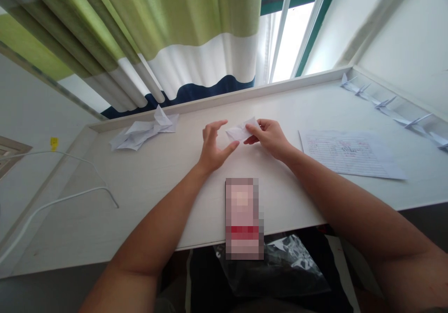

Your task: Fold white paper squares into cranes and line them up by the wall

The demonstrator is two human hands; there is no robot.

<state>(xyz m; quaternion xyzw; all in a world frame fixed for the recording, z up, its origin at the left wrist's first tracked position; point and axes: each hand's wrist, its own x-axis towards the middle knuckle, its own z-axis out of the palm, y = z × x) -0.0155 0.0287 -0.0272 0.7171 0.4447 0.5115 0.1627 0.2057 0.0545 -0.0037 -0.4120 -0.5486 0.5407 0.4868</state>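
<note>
My right hand (268,138) pinches a small folded piece of white paper (240,130) by its right end, thumb on top, above the middle of the desk. Just left of it, my left hand (214,147) is open, with thumb and fingers spread apart in a C shape. The left thumb tip comes close to the paper's lower edge; whether it touches I cannot tell. Below the hands, at the desk's front edge, lies a phone-shaped rectangle (242,205), blurred by pixelation.
Crumpled, folded white papers (140,133) lie at the desk's back left. Lined written sheets (346,152) lie at right, with a row of folded paper shapes (385,105) along the right edge. A white cable (80,192) crosses the left side. Clear plastic (280,266) rests on the lap.
</note>
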